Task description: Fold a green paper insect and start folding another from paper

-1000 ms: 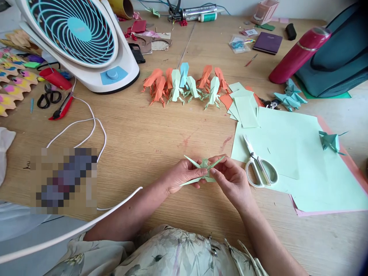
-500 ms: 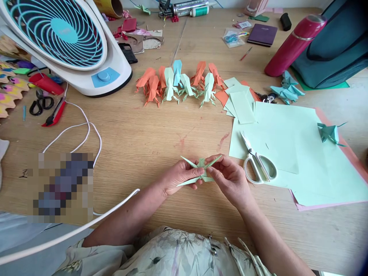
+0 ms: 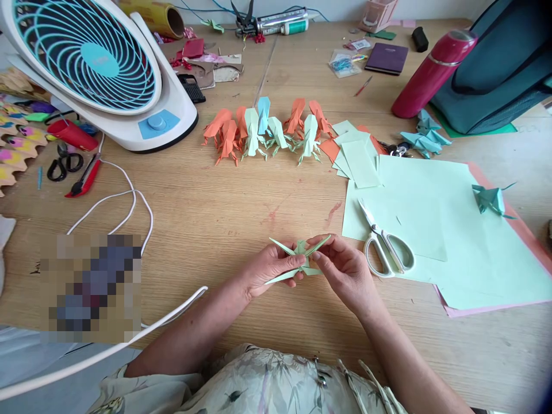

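Both hands hold a pale green origami figure just above the table, close to my body. Narrow folded points stick out of it on several sides. My left hand is closed on its left part, thumb across the middle and fingers underneath. My right hand pinches its right side between thumb and fingers, near the upper right point. The fingers hide part of the folds. To the right of my right hand lie white-handled scissors, partly on large pale green paper sheets.
Finished origami figures in orange, green and blue stand in a row beyond my hands, beside small cut papers. A white fan stands at left, its cable nearby. A red thermos and dark bag are back right.
The camera view has tilted slightly, so the background sits a little lower. My hands and the green origami figure keep nearly the same pose.
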Action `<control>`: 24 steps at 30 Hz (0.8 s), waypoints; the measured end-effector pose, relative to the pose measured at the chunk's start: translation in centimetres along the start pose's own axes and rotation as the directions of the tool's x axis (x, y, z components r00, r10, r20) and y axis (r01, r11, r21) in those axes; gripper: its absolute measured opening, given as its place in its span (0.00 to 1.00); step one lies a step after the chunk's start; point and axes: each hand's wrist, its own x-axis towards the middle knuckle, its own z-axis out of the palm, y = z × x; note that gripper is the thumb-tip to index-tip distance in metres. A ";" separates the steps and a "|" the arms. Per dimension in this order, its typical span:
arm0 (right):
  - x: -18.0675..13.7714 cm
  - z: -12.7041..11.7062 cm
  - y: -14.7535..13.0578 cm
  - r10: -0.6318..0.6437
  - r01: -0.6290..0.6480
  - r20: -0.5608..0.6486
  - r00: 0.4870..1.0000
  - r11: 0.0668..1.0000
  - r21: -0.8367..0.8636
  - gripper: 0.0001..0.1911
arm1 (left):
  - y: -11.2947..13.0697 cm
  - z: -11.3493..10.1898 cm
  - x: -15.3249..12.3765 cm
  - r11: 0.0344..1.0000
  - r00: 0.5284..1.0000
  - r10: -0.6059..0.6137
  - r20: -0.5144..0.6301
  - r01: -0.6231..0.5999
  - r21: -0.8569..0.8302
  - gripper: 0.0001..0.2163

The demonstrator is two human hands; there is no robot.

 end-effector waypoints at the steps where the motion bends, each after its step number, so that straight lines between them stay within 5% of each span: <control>1: 0.0 0.0 0.0 0.001 -0.001 -0.006 1.000 1.000 -0.004 0.06 | 0.0 0.0 0.0 1.000 1.000 0.013 -0.004 -0.013 0.011 0.22; 8: -0.1 -0.2 0.1 0.013 -0.014 -0.031 0.999 1.000 -0.022 0.05 | -0.2 0.5 -0.3 0.969 0.984 0.178 -0.028 -0.170 0.181 0.20; 15: -0.2 0.0 -0.2 -0.011 0.006 -0.090 0.996 0.998 -0.059 0.03 | -0.6 0.9 -0.3 0.781 0.888 0.458 -0.032 -0.386 0.490 0.12; 21: -0.2 0.0 -0.3 -0.057 0.052 -0.069 0.996 0.995 -0.080 0.05 | -0.3 1.0 -0.6 0.710 0.862 0.507 -0.005 -0.414 0.569 0.11; 24: -0.2 0.1 0.0 -0.082 0.074 -0.076 0.994 0.992 -0.103 0.05 | -0.2 1.1 -0.7 0.771 0.886 0.463 -0.024 -0.390 0.504 0.15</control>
